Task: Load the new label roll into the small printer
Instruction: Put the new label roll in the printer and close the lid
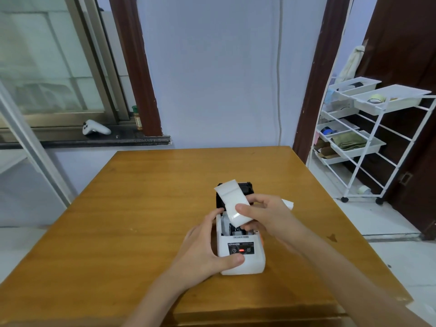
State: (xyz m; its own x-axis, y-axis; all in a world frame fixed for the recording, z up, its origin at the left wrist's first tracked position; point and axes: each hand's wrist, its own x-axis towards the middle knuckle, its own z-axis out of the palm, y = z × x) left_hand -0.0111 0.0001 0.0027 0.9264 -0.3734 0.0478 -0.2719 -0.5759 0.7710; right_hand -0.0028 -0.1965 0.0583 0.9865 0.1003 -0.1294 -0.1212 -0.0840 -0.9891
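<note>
A small white label printer (240,256) stands on the wooden table (141,220), its black lid (245,188) swung open at the back and a red light lit on its front panel. My left hand (207,241) grips the printer's left side, thumb on the front face. My right hand (262,215) holds the white label roll over the open compartment, and a loose strip of labels (232,201) curls up and back from under my thumb. Another white piece (288,204) sticks out behind my right hand. The roll's core is hidden by my fingers.
A white wire rack (368,138) with trays of tape and cloth stands at the right beside a dark door. On the window sill at the left lie a white game controller (95,128) and a small bottle (136,118). The table's far edge meets a pale wall.
</note>
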